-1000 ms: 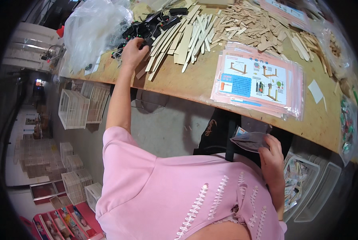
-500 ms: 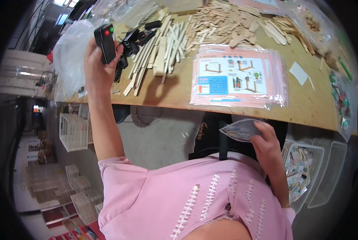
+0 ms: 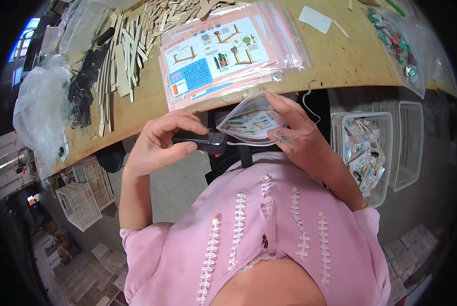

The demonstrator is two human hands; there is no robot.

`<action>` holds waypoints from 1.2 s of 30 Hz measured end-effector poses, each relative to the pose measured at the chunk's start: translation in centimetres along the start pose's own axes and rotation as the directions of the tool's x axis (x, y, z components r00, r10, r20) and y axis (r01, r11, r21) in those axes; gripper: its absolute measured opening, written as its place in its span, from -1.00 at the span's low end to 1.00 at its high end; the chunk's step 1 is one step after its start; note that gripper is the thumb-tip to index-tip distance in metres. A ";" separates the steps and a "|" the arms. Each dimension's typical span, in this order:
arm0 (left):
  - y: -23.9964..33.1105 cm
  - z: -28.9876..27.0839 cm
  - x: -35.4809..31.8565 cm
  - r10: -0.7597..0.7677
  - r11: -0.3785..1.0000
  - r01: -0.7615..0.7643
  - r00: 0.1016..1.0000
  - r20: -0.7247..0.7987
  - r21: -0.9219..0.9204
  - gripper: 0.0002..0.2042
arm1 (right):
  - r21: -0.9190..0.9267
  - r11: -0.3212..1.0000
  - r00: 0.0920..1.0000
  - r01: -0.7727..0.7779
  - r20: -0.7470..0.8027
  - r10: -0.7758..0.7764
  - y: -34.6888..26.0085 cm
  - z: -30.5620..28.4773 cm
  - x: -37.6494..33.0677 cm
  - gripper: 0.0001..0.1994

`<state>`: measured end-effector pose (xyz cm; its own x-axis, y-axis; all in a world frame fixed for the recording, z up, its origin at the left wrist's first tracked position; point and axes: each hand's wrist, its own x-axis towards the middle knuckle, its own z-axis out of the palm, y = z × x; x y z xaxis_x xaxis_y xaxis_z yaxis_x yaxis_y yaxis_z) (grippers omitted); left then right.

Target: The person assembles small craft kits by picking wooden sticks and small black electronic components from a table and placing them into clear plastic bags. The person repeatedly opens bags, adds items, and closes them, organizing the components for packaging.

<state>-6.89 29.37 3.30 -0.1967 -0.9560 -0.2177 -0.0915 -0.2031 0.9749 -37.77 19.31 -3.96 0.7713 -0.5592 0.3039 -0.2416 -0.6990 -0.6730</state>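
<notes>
Left hand lowered, black box at bag

Your left hand pinches a black battery box right at the mouth of the clear zip bag your right hand holds open; no gap between box & bag mouth. Just above the grip the stack of pink-edged kit bags overhangs the table edge, so little room upward. Below the grip: your pink shirt, close. Left of the grip it's open air over the floor. Right of the grip, past the right hand, a white basket of small packets blocks. Wood strips & a plastic bag crowd the table up-left, well apart from the grip.
</notes>
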 end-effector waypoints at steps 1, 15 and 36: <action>0.5 0.1 -0.1 -0.054 0.996 0.057 0.997 -0.049 0.061 -0.77 | -0.027 0.999 0.999 0.041 0.016 -0.041 0.0 -0.1 0.2 -0.90; -3.0 7.6 3.5 0.247 0.362 -0.214 0.960 0.128 0.907 -0.69 | -0.173 0.948 0.961 0.267 0.127 -0.247 -1.8 1.6 1.1 -0.92; -5.2 8.0 3.2 0.069 0.955 0.029 0.947 -0.315 0.297 -0.62 | -0.127 0.960 0.966 0.249 0.112 -0.235 -0.1 2.6 -0.6 -0.89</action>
<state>-14.83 29.06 -2.90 0.1152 -0.9856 -0.1240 -0.3827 -0.1592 0.9101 -36.69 20.87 -5.79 0.8673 -0.3257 0.3765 -0.1148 -0.8667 -0.4853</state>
